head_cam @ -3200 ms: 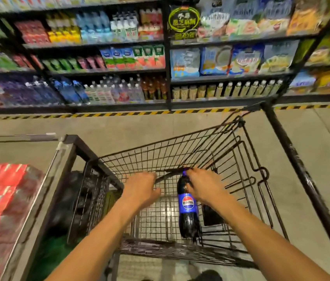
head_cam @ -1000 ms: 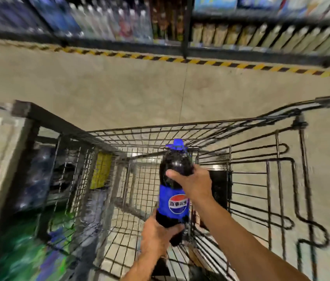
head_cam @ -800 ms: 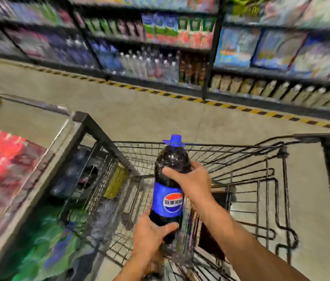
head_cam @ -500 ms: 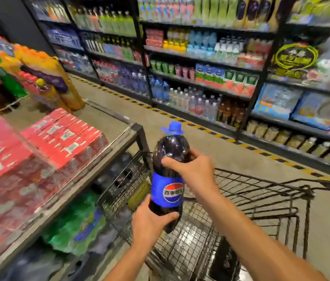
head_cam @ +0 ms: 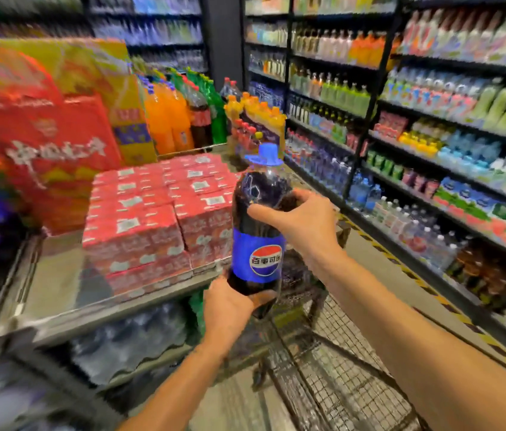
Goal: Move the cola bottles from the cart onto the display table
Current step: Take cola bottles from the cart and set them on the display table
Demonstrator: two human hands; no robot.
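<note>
Now the cola bottle is held upright in the air by both hands: the left hand cups its base from below with fingers curled round it, and the right hand grips its dark shoulder above the blue label. Below the hands lies the wire cart. Left of the left hand is the display table, bearing red shrink-wrapped packs.

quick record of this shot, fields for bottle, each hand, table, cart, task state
bottle: cola bottle, upright, blue cap and label, held in the air
left hand: left hand cups the bottle's base
right hand: right hand grips its upper body
table: display table, red packs stacked on it
cart: wire cart, lower right
task state: bottle not yet on the table
</note>
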